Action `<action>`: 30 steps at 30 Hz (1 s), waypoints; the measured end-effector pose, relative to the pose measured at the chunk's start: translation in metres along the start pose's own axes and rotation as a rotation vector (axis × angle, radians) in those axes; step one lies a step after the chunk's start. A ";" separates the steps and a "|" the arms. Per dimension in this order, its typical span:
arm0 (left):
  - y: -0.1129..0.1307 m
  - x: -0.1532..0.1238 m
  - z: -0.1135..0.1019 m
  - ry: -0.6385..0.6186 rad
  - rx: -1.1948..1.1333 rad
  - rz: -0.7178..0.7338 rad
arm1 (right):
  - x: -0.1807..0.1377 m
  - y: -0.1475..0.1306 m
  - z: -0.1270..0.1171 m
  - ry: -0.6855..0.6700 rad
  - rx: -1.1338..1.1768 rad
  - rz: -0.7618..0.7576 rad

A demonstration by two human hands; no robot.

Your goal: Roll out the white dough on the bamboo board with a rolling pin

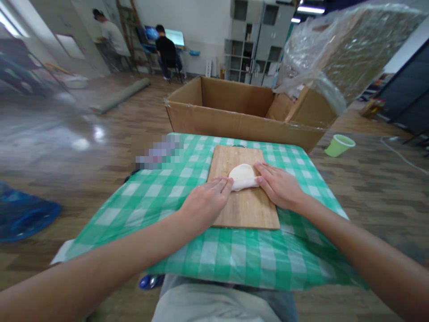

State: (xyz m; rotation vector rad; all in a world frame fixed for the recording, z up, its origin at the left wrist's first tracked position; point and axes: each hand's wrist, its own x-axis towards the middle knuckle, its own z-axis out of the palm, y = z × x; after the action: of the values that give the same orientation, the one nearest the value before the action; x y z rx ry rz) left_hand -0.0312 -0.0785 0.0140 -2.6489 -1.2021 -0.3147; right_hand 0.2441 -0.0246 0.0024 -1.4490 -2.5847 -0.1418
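A flat piece of white dough (243, 171) lies on a wooden cutting board (246, 217), its near edge folded over into a thick roll. My left hand (208, 199) has its fingers together at the left end of that roll, gripping it. At the right end, my right hand (280, 185) holds the dough between thumb and fingers, the fingertips touching its side. Both thumbs are partly hidden. Beneath the board a green and white checked tablecloth (161, 197) covers the table. A metal handle (239, 146) shows at the board's far edge.
Past the table stands a large open cardboard box (234, 118), with plastic-wrapped material (358, 49) leaning up at its right. A green bucket (339, 146) stands on the floor at right. A blurred-out object (159, 153) is at the table's left edge. Two people are in the background.
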 end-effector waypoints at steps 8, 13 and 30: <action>-0.035 0.013 0.020 0.032 -0.194 0.022 | -0.007 -0.016 -0.009 -0.058 -0.034 0.111; -0.027 0.013 0.015 0.006 -0.139 -0.018 | 0.009 -0.010 -0.008 -0.046 -0.016 0.087; -0.067 0.097 0.043 -0.106 0.038 -0.177 | 0.100 0.020 0.012 -0.117 0.067 0.095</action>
State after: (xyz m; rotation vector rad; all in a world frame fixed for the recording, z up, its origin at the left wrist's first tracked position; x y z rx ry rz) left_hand -0.0153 0.0459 0.0072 -2.5605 -1.4646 -0.1801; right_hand 0.2089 0.0716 0.0104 -1.5971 -2.5769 0.0434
